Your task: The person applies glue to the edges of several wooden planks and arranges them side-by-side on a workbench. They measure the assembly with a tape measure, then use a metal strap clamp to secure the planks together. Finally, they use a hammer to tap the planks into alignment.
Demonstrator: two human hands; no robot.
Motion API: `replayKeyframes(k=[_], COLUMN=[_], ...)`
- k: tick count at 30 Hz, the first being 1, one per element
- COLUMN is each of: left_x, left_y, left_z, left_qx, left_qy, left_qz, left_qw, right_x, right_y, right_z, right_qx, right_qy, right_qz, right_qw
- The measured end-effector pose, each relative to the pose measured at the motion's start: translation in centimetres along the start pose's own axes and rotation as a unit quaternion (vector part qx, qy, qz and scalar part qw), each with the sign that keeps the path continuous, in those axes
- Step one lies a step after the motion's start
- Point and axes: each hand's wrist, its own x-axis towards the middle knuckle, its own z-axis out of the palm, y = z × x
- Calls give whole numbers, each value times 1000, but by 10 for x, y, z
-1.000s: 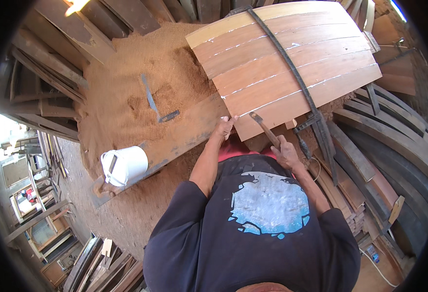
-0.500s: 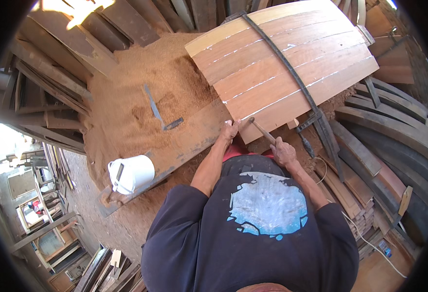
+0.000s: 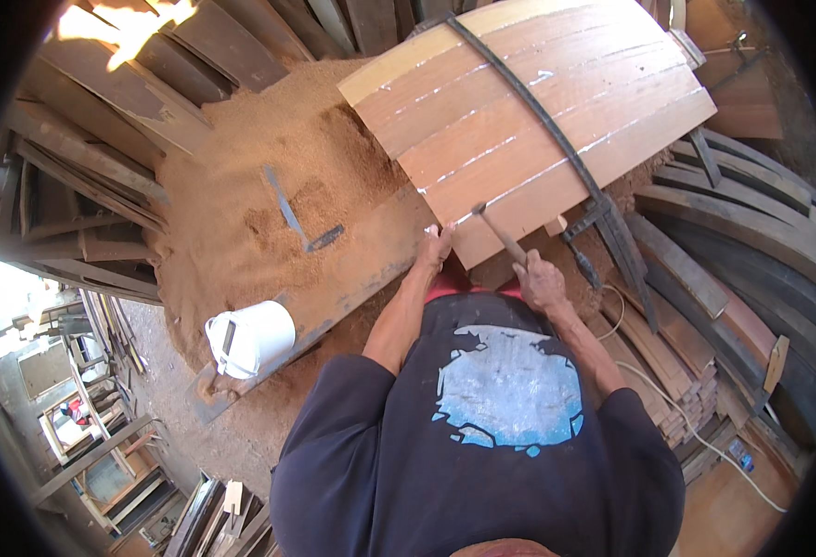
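The hammer [image 3: 504,237] is over the near left part of the panel [image 3: 510,153], its handle wrapped by the fingers of the right hand [image 3: 542,281]; the left hand [image 3: 439,247] is at the panel's left edge, and whether its fingers pinch anything cannot be told. Risk, as judged: a glancing blow could dent the wood or catch the left hand, which lies near the hammer head, and a slack clamp [image 3: 531,100] could let the panel shift. One container noted: a white bucket [image 3: 264,334], left, on the plank [image 3: 385,243], contents not discernible.
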Motion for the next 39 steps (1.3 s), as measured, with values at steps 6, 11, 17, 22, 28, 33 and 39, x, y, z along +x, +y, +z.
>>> replayKeyframes(k=[6,11,17,22,28,33,39], left_x=[27,34,34,72,119,112,130], left_y=[-32,-42,-21,2,-32,-18,-61], left_z=[13,17,-21,-54,-58,-52,-41], left_qx=[-59,-72,-126,-246,-211,-55,-114], left_qy=[55,87,-42,91,51,81,133], left_qz=[7,19,-3,-17,131,54,74], left_qw=[997,993,991,965,967,994,982], right_x=[-14,3,14,49,87,117,85], right_y=[-5,12,-17,-31,-82,-69,-75], right_z=[0,11,-7,0,-4,27,16], right_qx=[104,-3,78,109,182,83,164], right_qy=[91,-29,-15,21,9,66,98], right_qz=[-65,20,15,-11,-48,-21,-62], right_qw=[988,999,997,994,982,994,980])
